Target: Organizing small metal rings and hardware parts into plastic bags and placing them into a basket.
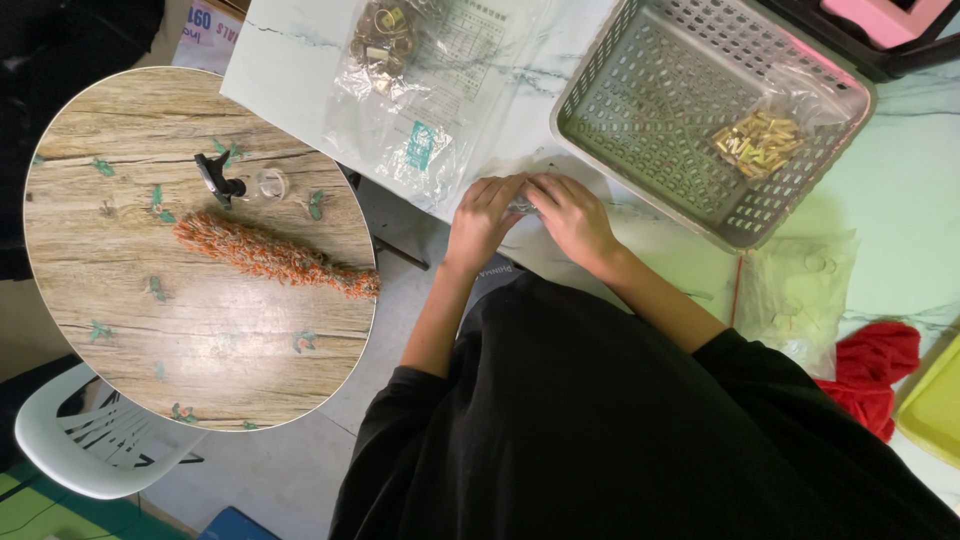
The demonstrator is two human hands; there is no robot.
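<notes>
Left hand (482, 218) and right hand (572, 215), fingers curled together, pinch a small clear object (521, 205) at the white table's (300, 70) edge, beside a grey perforated plastic basket (640, 110) holding a clear bag of brass pieces (757, 140); another clear plastic bag with a green label (420, 145) lies left.

At the left of the frame, the round table (200, 330) has a pale brown wood-grain pattern sprinkled with small green leaf motifs, and on it lie an orange-and-green fuzzy garland (275, 257) and a small black clip (216, 178); below it stands a white plastic chair (95, 450). At upper right, the grey-green lattice basket (640, 95) holds a clear bag of gold-coloured metal pieces (757, 141), resting on a white marble-veined tabletop (300, 60). A red cloth (872, 370) and a yellow-green tray (935, 405) sit at the right edge, and the person's black garment (600, 430) fills the bottom centre.
</notes>
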